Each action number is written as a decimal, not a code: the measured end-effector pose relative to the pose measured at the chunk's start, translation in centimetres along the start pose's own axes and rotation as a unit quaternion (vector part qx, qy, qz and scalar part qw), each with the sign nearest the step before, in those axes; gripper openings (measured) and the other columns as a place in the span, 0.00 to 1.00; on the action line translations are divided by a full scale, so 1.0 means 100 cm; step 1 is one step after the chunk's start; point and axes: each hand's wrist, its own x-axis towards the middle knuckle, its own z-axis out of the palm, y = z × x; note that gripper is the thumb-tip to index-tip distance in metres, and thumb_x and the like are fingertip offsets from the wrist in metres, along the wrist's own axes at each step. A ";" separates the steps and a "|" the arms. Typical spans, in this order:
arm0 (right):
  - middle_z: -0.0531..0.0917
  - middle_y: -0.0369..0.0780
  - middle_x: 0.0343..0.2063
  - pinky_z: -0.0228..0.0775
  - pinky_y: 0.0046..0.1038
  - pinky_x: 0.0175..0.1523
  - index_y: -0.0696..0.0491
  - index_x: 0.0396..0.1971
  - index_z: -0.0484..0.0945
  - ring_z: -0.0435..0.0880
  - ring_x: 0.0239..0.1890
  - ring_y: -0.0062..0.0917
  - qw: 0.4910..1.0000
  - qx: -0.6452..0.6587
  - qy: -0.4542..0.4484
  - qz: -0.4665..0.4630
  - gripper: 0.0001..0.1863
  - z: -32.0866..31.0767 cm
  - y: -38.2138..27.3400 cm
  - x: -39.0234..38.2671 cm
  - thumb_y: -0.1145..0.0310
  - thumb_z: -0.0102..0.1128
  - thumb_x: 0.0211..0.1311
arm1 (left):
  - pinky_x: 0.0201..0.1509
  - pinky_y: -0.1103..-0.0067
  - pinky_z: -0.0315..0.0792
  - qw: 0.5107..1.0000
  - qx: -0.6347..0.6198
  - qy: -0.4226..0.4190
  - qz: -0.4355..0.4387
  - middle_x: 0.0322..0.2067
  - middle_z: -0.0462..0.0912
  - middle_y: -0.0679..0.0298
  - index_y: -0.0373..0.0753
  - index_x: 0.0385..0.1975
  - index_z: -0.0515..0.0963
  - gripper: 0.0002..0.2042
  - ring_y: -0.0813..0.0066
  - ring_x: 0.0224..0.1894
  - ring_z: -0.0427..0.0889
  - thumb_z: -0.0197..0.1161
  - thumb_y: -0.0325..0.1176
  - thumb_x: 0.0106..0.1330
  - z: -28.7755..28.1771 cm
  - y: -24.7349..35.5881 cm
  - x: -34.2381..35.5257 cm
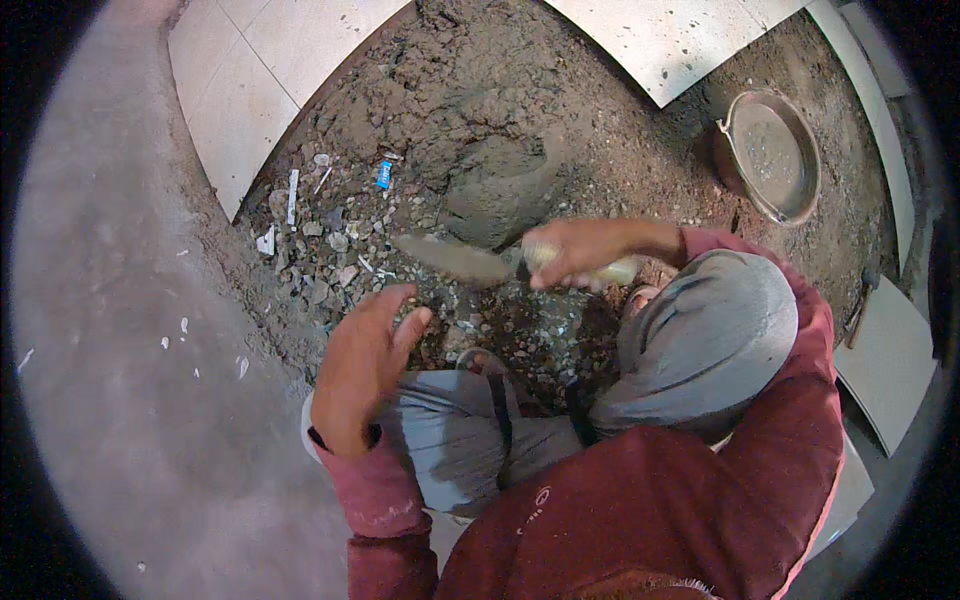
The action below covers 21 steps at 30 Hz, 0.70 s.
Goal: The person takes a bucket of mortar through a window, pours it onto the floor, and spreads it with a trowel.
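Observation:
My right hand [575, 250] is closed round the pale yellowish handle of a trowel [455, 258]. The trowel's blade points left, low over the rubble and blurred by motion. Just beyond it lies a mound of wet grey mortar [500, 195] with a smoothed patch. My left hand [360, 360] hangs above my left knee, thumb and fingers apart, with nothing in it. Small stones and gravel [335, 265] cover the ground in front of that hand.
Large pale tiles [235, 110] lie at the far left, and more tiles [680, 45] at the far right. A bucket [725, 150] holding greyish contents stands at right. A hammer [862, 310] rests by a loose tile [890, 365]. A blue wrapper [384, 175] lies among the stones.

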 end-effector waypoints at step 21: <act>0.71 0.30 0.21 0.65 0.19 0.16 0.50 0.39 0.70 0.68 0.14 0.12 0.903 0.267 0.334 0.023 0.15 -0.043 0.069 -0.070 0.54 0.59 0.67 | 0.50 0.72 0.74 0.984 -0.076 -0.137 0.084 0.47 0.81 0.52 0.35 0.52 0.76 0.18 0.60 0.48 0.82 0.59 0.41 0.69 -0.015 0.031 0.027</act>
